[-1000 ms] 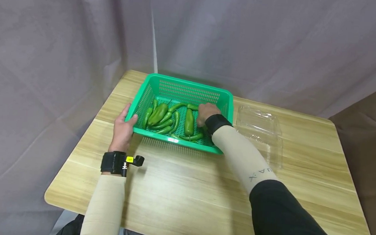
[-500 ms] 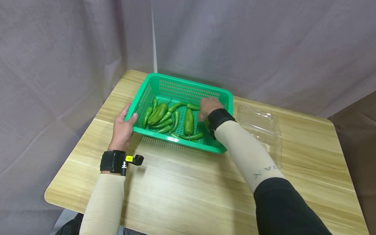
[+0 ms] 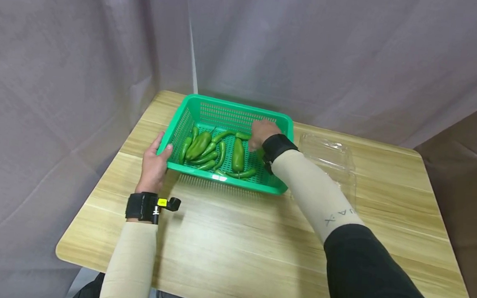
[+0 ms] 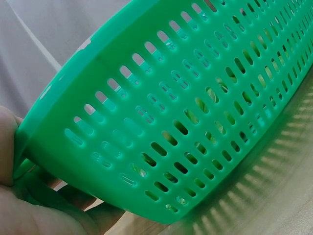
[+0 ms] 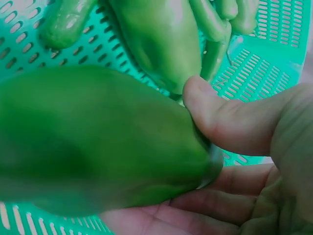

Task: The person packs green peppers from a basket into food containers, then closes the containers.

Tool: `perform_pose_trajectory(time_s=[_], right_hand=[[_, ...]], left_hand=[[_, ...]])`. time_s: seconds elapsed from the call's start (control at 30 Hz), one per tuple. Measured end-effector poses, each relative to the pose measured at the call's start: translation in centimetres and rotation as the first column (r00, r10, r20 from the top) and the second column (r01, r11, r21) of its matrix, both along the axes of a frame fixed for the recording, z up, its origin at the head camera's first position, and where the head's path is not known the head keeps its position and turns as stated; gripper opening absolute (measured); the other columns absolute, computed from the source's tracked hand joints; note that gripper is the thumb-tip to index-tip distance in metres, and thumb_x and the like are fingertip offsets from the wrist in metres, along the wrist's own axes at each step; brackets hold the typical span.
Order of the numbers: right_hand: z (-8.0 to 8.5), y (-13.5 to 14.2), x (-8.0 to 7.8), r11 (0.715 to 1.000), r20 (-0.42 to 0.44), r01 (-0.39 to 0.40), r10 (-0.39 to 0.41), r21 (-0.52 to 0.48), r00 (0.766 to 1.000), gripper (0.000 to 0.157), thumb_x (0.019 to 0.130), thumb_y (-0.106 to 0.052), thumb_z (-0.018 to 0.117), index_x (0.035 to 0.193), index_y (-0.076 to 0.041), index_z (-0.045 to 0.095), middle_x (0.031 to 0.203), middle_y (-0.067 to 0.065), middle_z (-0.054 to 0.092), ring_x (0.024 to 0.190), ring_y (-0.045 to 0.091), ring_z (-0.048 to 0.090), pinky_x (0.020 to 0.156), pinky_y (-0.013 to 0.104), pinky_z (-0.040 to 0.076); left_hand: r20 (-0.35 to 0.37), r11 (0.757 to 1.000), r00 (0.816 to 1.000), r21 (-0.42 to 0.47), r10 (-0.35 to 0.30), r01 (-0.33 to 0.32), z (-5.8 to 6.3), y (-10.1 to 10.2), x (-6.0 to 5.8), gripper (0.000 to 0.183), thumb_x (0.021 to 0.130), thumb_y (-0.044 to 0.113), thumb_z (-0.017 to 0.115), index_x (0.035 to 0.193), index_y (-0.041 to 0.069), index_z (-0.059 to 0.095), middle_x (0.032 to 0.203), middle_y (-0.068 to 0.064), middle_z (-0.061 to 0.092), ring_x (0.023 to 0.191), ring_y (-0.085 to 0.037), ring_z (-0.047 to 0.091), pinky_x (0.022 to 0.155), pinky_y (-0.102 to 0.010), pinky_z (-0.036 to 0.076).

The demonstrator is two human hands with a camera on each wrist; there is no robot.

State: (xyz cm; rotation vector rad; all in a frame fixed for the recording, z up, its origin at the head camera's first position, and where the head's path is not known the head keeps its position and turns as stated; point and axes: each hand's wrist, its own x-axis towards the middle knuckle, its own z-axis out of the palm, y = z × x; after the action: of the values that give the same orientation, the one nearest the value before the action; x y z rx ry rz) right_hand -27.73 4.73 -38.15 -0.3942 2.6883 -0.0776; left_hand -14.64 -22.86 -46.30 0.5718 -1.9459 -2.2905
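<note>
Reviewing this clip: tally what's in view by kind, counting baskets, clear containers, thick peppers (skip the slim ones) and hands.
Green perforated plastic basket: 1
Clear plastic hinged container: 1
Thick green peppers, one of them held: 3
Bare hands, left hand and right hand: 2
Total: 7

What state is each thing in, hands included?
Left hand: gripping the green basket.
Right hand: holding a large green pepper.
Large green pepper: no cut visible.
Green basket: open-topped, upright.
Other peppers: lying loose in the green basket.
Clear plastic container: looks open, partly behind the right forearm.
</note>
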Motion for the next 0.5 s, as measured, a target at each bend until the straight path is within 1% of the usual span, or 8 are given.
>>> perform_pose_trajectory(time_s=[0.03, 0.13, 0.27, 0.33, 0.43, 0.5], right_hand=[[0.3, 0.0, 0.0, 1.000, -0.002, -0.002, 0.002, 0.002, 1.000, 0.023, 0.093, -0.022, 0.078, 0.106, -0.005, 0.071, 0.110, 0.013, 0.071, 0.094, 0.027, 0.060, 0.081, 0.039, 0.053], [0.9, -0.1, 0.0, 1.000, -0.010, 0.004, -0.004, 0.005, 1.000, 0.025, 0.093, -0.023, 0.079, 0.108, -0.004, 0.071, 0.112, 0.013, 0.071, 0.095, 0.028, 0.062, 0.081, 0.040, 0.056], [1.6, -0.1, -0.2, 1.000, -0.022, 0.003, -0.003, 0.010, 1.000, 0.031, 0.092, -0.026, 0.081, 0.112, -0.005, 0.071, 0.115, 0.013, 0.071, 0.099, 0.030, 0.065, 0.084, 0.041, 0.058], [1.8, -0.1, -0.3, 1.000, -0.020, 0.002, -0.002, 0.009, 1.000, 0.030, 0.092, -0.026, 0.081, 0.112, -0.005, 0.071, 0.116, 0.013, 0.072, 0.100, 0.029, 0.065, 0.084, 0.041, 0.058], [2.1, -0.1, -0.2, 1.000, -0.022, 0.002, -0.002, 0.013, 1.000, 0.028, 0.092, -0.026, 0.081, 0.108, -0.006, 0.072, 0.113, 0.012, 0.072, 0.097, 0.028, 0.065, 0.081, 0.039, 0.057], [2.3, -0.1, -0.1, 1.000, -0.024, 0.004, -0.004, 0.016, 1.000, 0.025, 0.092, -0.026, 0.080, 0.105, -0.006, 0.073, 0.111, 0.012, 0.072, 0.094, 0.027, 0.064, 0.079, 0.038, 0.056]], left_hand=[[0.000, 1.000, 1.000, 0.001, -0.001, 0.001, 0.1, 0.0, 0.0, 0.061, 0.110, 0.016, 0.050, 0.166, 0.026, 0.027, 0.176, 0.002, 0.018, 0.162, -0.020, 0.022, 0.133, -0.036, 0.025], [0.003, 1.000, 1.000, 0.000, -0.003, 0.003, 0.2, 0.0, 0.1, 0.061, 0.110, 0.017, 0.050, 0.165, 0.027, 0.027, 0.176, 0.003, 0.016, 0.163, -0.019, 0.018, 0.134, -0.037, 0.021], [0.020, 1.000, 1.000, -0.010, 0.002, -0.002, 0.2, -0.1, 0.1, 0.061, 0.109, 0.019, 0.052, 0.165, 0.028, 0.028, 0.177, 0.004, 0.013, 0.164, -0.018, 0.010, 0.136, -0.040, 0.012], [0.021, 1.000, 1.000, -0.011, 0.006, -0.005, 0.3, -0.1, 0.1, 0.062, 0.109, 0.018, 0.052, 0.165, 0.027, 0.028, 0.177, 0.004, 0.012, 0.164, -0.019, 0.009, 0.136, -0.040, 0.010], [0.019, 1.000, 1.000, -0.008, 0.002, -0.002, 0.3, 0.0, 0.1, 0.063, 0.109, 0.018, 0.052, 0.166, 0.026, 0.027, 0.177, 0.003, 0.012, 0.164, -0.019, 0.010, 0.136, -0.040, 0.011], [0.012, 1.000, 1.000, 0.000, -0.002, 0.002, 0.3, 0.0, 0.1, 0.063, 0.109, 0.017, 0.052, 0.166, 0.024, 0.026, 0.177, 0.002, 0.014, 0.163, -0.019, 0.015, 0.135, -0.038, 0.016]])
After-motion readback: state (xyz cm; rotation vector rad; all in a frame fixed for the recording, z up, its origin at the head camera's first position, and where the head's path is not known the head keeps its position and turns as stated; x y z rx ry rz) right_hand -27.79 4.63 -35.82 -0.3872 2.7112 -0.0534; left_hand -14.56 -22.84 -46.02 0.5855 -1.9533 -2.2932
